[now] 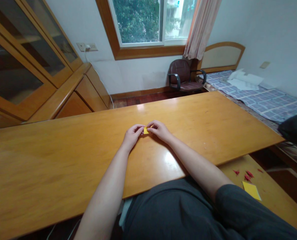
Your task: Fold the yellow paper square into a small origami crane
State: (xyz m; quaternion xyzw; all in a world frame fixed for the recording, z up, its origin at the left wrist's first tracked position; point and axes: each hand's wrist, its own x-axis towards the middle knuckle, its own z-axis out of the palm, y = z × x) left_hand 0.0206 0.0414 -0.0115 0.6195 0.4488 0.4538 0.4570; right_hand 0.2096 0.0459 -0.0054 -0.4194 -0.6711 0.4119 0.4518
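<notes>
A small yellow paper (pixel 146 131), probably light, thin and easily creased, so best taken by its edges, is pinched in both the left grip (pixel 133 136) and the right grip (pixel 160 130) over the wooden surface (pixel 63 160), whether touching it I cannot tell.

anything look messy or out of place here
Mildly: white material lies rumpled on the bed, and small red pieces are scattered loosely near a yellow square on the lower surface. I see no spill; the yellow piece in the hands is too small to judge.
</notes>
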